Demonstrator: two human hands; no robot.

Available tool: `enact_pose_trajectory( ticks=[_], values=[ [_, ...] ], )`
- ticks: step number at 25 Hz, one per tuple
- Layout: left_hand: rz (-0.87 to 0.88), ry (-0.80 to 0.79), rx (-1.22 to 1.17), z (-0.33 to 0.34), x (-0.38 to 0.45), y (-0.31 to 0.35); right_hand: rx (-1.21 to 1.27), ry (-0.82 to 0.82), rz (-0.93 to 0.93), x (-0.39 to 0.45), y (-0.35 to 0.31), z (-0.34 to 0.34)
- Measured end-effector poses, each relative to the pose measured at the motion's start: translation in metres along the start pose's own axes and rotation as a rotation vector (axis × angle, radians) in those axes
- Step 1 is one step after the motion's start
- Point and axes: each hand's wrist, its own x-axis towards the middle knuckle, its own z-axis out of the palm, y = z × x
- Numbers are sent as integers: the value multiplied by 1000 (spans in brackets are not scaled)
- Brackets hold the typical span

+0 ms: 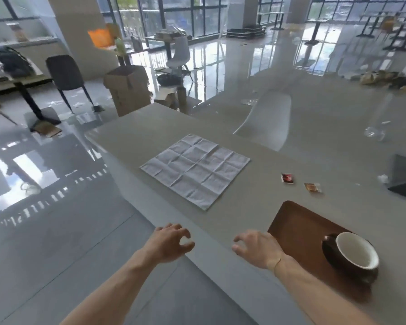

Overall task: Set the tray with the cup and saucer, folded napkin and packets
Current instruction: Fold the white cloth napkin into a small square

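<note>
Napkin (195, 171) unfolded on the counter (256, 214), ahead of both hands.
Head view: left hand (171, 242) and right hand (256, 248) hover at the near edge, fingers spread, holding nothing. The napkin lies flat, one corner pointing toward the hands, slightly nearer the left. Cup (355, 250) and saucer (330, 252) sit on the tray (296, 224) at right; two packets (287, 178) lie beyond. No lettering legible.

White creased napkin (195, 170), brown tray (298, 233), dark cup (355, 256) white inside
</note>
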Motion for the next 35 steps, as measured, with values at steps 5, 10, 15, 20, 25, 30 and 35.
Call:
enact_pose_trajectory(
  ticks=[5,10,15,20,25,30,35],
  values=[
    [-155,-2,-46,-19,-41,-115,-40,-61,-112,71,-113,13],
    [-231,-25,-69,-33,-57,-214,-47,-82,-148,129,-189,23],
    [-215,-41,-56,-45,-46,-266,-44,-112,-135,168,-219,27],
    [-163,-52,-56,-60,-2,-296,-41,-81,-112,210,-220,20],
    [-110,-83,-37,-85,76,-317,21,-22,13,263,-198,9],
    [-42,-145,-9,-102,158,-318,104,-51,141,297,-160,2],
    [98,-193,64,-106,232,-308,194,-15,280,305,-129,4]
  ],
)
